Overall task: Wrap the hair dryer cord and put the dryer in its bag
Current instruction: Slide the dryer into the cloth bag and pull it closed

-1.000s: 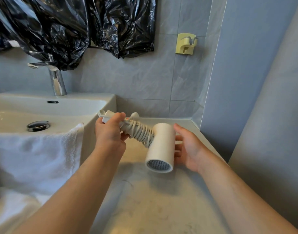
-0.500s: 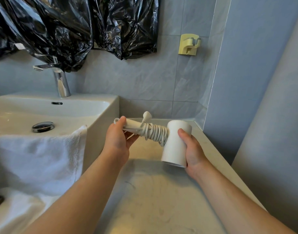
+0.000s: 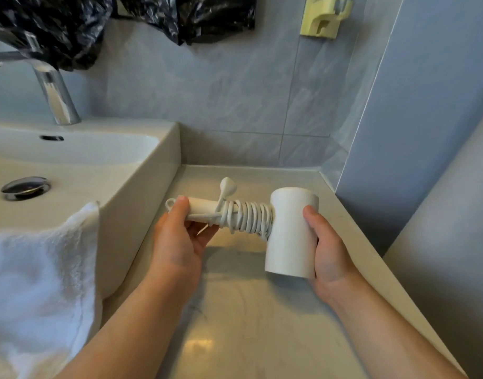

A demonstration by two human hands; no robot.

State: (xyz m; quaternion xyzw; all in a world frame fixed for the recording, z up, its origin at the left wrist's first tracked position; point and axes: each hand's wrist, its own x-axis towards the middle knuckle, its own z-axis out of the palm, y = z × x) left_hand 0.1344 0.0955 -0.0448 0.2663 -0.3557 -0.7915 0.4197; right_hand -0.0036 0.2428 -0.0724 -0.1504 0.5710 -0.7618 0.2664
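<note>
Moved: since a second ago the hair dryer (image 3: 292,236) has turned, so its barrel shows its plain side where the grille end faced the camera. The right hand (image 3: 328,253), then flat beside the barrel, now grasps it.
Hair dryer: white, held in the air over the counter (image 3: 248,324), to the right of the sink (image 3: 142,170). The barrel is roughly upright on the right and the handle points left.
Cord: the white cord (image 3: 248,220) is wound in tight coils round the handle, between the left hand (image 3: 177,242) and the barrel. One strand runs left along the handle toward that hand.
Plug: the plug (image 3: 228,187) sticks up from the handle at the left end of the coils.
Left hand: clamped on the free end of the handle, thumb on top and fingers curled underneath. A small loop shows at the handle's tip just beyond the thumb.
Right hand: closed round the barrel from the right, thumb lying on its near side. The fingers are hidden behind it.
Counter: pale, glossy stone running from near to the far tiled wall.
Sink: white basin on the left, with a chrome drain (image 3: 25,187) in its floor and a chrome faucet (image 3: 54,97) at its far rim.
Towel: a white towel (image 3: 38,269) is draped over the sink's near right corner.
Wall: black plastic bags (image 3: 57,28) hang at the far left above the faucet. A yellow holder (image 3: 325,17) is fixed to the tiles at the far right.
</note>
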